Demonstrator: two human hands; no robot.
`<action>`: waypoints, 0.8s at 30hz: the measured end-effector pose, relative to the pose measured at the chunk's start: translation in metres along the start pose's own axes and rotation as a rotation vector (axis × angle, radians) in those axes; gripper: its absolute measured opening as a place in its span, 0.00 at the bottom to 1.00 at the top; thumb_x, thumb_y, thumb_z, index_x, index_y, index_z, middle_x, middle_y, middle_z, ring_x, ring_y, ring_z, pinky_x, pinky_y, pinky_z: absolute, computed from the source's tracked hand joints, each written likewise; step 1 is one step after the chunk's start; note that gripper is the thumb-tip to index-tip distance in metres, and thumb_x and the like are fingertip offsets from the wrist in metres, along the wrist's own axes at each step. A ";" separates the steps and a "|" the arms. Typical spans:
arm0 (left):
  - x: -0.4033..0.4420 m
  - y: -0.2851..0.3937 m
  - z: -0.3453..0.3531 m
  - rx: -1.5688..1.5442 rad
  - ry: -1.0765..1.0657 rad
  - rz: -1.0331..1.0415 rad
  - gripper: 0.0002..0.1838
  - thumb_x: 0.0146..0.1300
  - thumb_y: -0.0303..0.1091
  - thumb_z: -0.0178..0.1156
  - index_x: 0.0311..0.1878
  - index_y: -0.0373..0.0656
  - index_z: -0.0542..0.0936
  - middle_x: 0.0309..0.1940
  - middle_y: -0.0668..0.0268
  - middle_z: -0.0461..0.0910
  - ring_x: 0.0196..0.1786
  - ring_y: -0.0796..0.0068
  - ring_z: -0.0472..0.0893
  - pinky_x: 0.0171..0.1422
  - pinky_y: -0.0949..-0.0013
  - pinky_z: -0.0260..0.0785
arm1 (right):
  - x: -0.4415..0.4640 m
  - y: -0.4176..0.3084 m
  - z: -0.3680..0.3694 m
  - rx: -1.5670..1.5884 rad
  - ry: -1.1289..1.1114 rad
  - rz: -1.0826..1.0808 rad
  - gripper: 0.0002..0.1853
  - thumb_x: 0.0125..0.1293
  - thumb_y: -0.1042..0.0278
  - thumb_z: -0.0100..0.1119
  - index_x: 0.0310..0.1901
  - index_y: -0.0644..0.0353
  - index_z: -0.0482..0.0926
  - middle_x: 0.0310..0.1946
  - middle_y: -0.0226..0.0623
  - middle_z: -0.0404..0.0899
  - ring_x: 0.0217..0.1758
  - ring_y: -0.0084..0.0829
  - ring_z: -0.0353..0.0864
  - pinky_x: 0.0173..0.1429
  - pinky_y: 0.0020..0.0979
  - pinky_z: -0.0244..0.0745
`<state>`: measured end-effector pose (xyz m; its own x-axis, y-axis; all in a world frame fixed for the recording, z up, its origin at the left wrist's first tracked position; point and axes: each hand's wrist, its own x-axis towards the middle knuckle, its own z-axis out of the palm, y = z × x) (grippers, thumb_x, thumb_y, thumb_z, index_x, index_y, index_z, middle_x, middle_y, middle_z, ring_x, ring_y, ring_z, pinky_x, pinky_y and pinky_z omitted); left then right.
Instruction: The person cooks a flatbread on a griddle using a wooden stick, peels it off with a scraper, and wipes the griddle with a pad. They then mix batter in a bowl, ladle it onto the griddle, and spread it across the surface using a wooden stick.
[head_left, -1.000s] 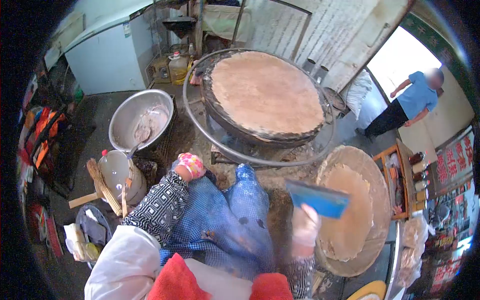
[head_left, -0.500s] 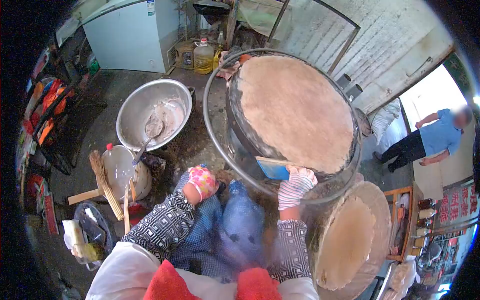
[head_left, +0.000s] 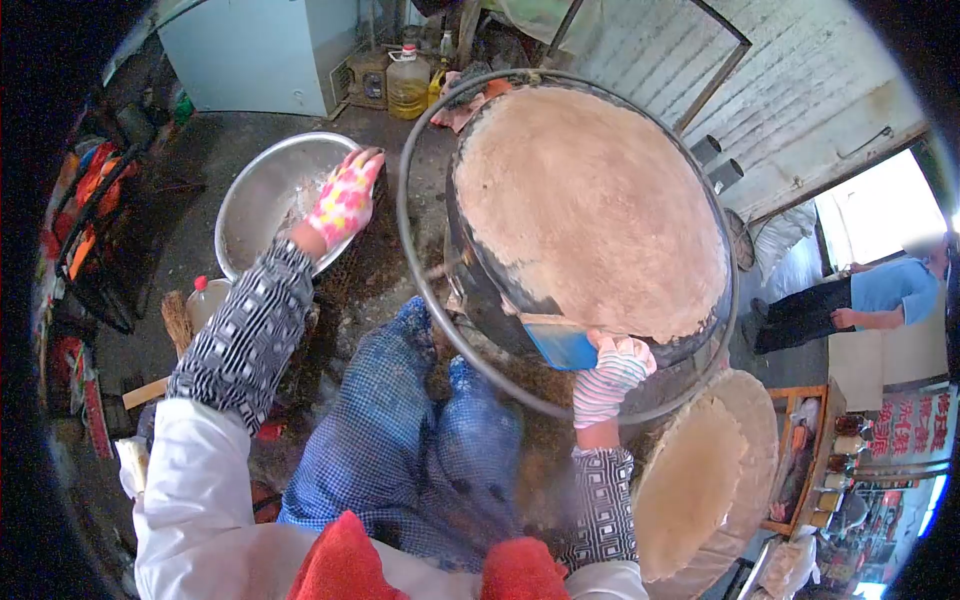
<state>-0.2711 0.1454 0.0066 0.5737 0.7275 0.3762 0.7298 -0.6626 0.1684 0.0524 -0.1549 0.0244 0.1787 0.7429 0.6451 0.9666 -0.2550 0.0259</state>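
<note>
My left hand [head_left: 346, 200], in a pink and yellow patterned glove, is over the right rim of the metal bowl [head_left: 232, 222]; its fingers point up and right and look pressed together, and I cannot make out anything in them. Pale batter shows inside the bowl. In a striped glove, my right hand [head_left: 612, 372] grips a blue scraper [head_left: 562, 345] at the front edge of the round griddle. A wide, thin brown sheet of batter [head_left: 590, 210] covers most of the griddle. To the lower right, another thin round sheet [head_left: 690, 490] lies on a round board [head_left: 752, 510].
A metal ring [head_left: 408, 235] surrounds the griddle. At the left are a bucket [head_left: 207, 298] and a brush [head_left: 176, 320]. An oil jug [head_left: 408, 85] stands behind. A person in a blue shirt [head_left: 890, 292] stands at the right, beyond a wooden case [head_left: 808, 455] of jars.
My left hand has moved from near my knees up to the bowl. The scraper in my right hand has gone from above the lower-right sheet to the griddle's front edge.
</note>
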 end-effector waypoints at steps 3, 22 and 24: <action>0.038 -0.004 0.017 0.290 -0.085 0.202 0.26 0.55 0.27 0.50 0.60 0.45 0.67 0.66 0.57 0.60 0.70 0.54 0.55 0.72 0.50 0.46 | 0.002 -0.001 0.001 0.025 0.021 -0.019 0.01 0.45 0.64 0.61 0.22 0.47 0.79 0.25 0.30 0.76 0.35 0.35 0.74 0.43 0.41 0.61; -0.182 0.330 0.024 -0.690 0.020 0.618 0.06 0.46 0.37 0.55 0.24 0.46 0.74 0.24 0.64 0.71 0.37 0.65 0.75 0.47 0.59 0.67 | -0.007 -0.002 0.007 0.008 -0.062 0.016 0.03 0.50 0.65 0.57 0.28 0.46 0.79 0.28 0.34 0.74 0.41 0.39 0.71 0.48 0.44 0.59; -0.199 0.351 -0.021 -0.929 0.182 0.757 0.06 0.47 0.36 0.54 0.25 0.46 0.72 0.24 0.63 0.69 0.37 0.65 0.74 0.46 0.58 0.68 | -0.007 -0.003 0.001 0.008 -0.073 0.044 0.03 0.50 0.65 0.57 0.28 0.47 0.79 0.28 0.35 0.74 0.42 0.39 0.71 0.50 0.44 0.59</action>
<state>-0.1363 -0.2356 0.0099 0.6249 0.1143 0.7723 -0.3554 -0.8391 0.4117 0.0488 -0.1586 0.0194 0.2336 0.7746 0.5877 0.9589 -0.2838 -0.0070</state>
